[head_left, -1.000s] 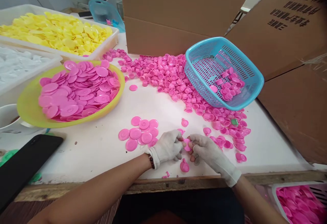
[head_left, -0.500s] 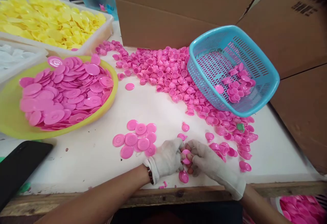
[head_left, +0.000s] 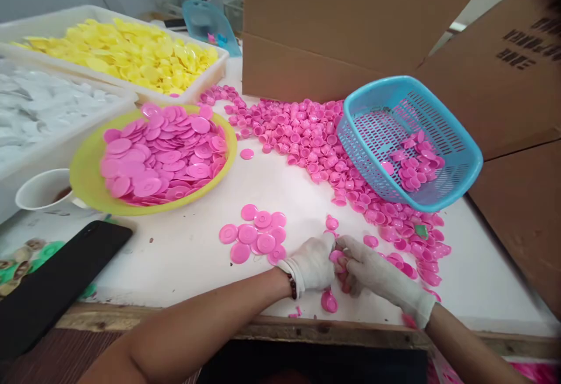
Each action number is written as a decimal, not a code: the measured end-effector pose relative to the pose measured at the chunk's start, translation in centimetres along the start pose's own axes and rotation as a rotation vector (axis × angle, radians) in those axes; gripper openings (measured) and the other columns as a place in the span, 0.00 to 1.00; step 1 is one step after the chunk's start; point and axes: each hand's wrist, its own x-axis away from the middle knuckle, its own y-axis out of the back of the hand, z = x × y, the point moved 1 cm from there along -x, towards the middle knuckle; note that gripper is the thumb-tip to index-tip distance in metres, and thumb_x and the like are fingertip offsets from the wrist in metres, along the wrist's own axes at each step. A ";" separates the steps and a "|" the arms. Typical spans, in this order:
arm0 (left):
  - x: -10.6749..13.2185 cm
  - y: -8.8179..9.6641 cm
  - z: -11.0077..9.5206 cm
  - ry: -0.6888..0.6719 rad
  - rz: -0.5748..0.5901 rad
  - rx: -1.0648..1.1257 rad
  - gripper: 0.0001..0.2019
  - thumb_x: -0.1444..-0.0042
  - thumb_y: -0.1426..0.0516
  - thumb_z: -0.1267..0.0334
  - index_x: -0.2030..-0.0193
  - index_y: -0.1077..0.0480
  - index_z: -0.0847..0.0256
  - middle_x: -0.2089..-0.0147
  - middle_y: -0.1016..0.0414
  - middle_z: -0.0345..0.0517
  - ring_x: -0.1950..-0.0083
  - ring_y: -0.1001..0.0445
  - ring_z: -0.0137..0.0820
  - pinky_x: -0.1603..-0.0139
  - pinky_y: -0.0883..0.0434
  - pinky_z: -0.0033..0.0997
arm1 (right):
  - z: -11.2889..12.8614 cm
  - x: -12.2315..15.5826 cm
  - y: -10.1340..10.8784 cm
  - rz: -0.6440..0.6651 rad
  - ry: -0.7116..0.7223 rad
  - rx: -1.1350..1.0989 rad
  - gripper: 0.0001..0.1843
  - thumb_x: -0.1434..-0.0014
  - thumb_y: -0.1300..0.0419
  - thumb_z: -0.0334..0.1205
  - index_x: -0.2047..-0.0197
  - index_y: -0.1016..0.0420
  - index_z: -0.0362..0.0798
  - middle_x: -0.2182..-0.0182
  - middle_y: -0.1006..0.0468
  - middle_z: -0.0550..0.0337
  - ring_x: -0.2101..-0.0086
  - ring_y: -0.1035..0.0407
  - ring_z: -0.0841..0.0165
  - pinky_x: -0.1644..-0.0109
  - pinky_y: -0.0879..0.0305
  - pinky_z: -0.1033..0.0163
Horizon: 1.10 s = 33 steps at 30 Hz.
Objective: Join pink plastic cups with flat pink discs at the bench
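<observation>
Clock taken from where the hands meet. Table's wooden edge [head_left: 315, 331] at 6, nearest. Just in from it: one pink cup [head_left: 328, 302] at 6, pink scraps [head_left: 295, 312] between 7 and 8. Both hands in pale gloves, right fingertips bare. Right hand [head_left: 368, 267] pinches a small pink disc [head_left: 336, 257]; disc sits between the two hands, over the white tabletop [head_left: 188, 267]. Left hand [head_left: 313, 262] right up against it, fingertips hidden, can't tell if gripping. Black phone [head_left: 83, 273] at 9. Flat cluster of pink saucers [head_left: 256, 235], some overlapping, between 9 and 10. Green piece [head_left: 421, 231] among cups, between 2 and 3. Yellow bowl [head_left: 87, 179] of saucers at 10, white mug [head_left: 39, 191] just beyond its left side. Blue basket [head_left: 468, 168], tilted, at 1, some pink pieces inside; heaped pink cups [head_left: 302, 135] beside it, 11 round to 3. Farther: tray of yellow pieces [head_left: 131, 59] at 10, cardboard box [head_left: 350, 27] at 12.
</observation>
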 end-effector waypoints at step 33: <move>5.2 2.3 -3.9 -1.023 -0.291 -0.284 0.09 0.42 0.47 0.68 0.54 0.36 0.64 0.65 0.30 0.48 0.64 0.29 0.30 0.63 0.28 0.30 | -0.7 5.4 -3.1 -0.916 1.023 0.724 0.20 0.41 0.48 0.27 0.46 0.37 0.48 0.60 0.25 0.53 0.59 0.28 0.65 0.58 0.28 0.63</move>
